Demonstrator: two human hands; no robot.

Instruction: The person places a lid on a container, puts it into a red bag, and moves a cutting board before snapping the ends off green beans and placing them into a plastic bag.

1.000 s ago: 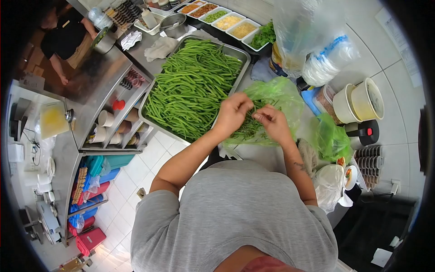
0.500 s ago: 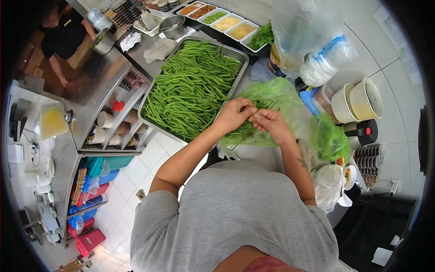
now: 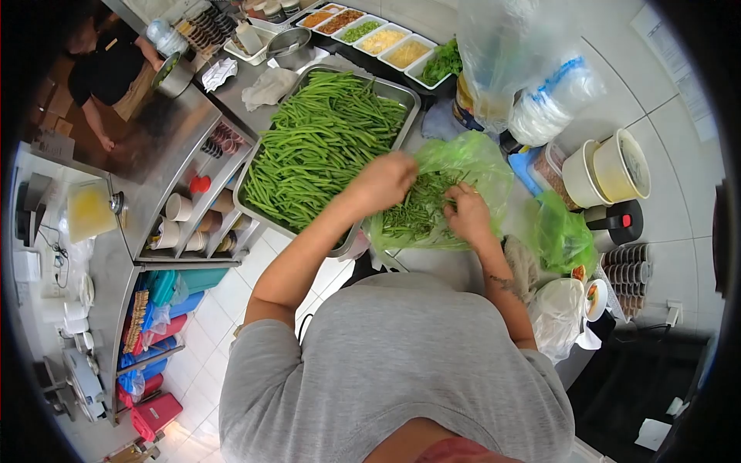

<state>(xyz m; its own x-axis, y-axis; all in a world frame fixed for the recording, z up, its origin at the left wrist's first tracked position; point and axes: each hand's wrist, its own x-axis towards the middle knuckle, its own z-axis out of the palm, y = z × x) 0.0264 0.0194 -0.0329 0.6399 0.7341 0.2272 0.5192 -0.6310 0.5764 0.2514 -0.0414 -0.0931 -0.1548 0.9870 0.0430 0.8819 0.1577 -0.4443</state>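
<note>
A metal tray is heaped with long green beans. Beside it, on the right, an open light-green plastic bag lies spread under a pile of small green trimmings. My left hand hovers between the tray's right side and the bag, smeared by motion, so its fingers and anything in them cannot be made out. Over the right part of the trimmings, my right hand has its fingers bent together at the pile; what they hold is too small to name.
White containers of chopped food line the back. Clear plastic bags hang at the back right, near pale tubs and a crumpled green bag. A shelf unit stands left. Another person is at the upper left.
My hands, together over the bag before, have moved apart. The left has gone left toward the tray, and the right has shifted slightly right. More of the trimmings shows between them.
</note>
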